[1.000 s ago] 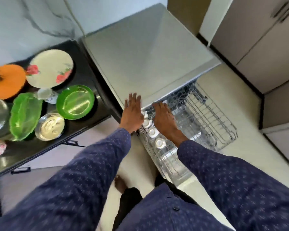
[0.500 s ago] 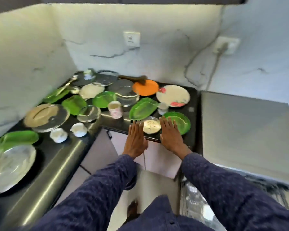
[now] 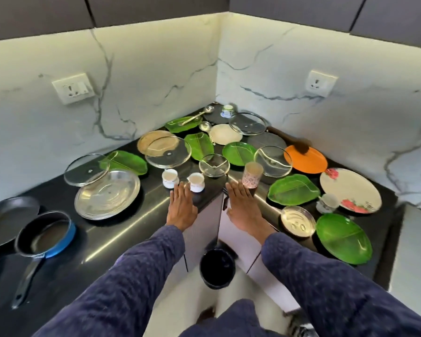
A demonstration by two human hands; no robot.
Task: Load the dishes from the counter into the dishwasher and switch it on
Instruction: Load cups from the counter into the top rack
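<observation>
Hands reach flat over the tabletop (image 3: pixel 122 229) edge (fingers straight, holding nothing): left hand (image 3: pixel 182 208) beside a white cup (image 3: pixel 196 182), right hand (image 3: pixel 243 205) near a patterned tumbler (image 3: pixel 252 174).

Below me, at the lower middle of the frame, a black bin (image 3: pixel 217 268) stands on the pale floor (image 3: pixel 231 295) in front of the grey cabinet doors (image 3: pixel 202 229). A white socket (image 3: pixel 73 88) sits on the marble wall (image 3: pixel 156 76) at upper left, another socket (image 3: pixel 320 83) at upper right. Dark cupboards (image 3: pixel 156 8) run along the top.

Flat hands (image 3: pixel 183 208) (both) near cups (image 3: pixel 196 182)
</observation>
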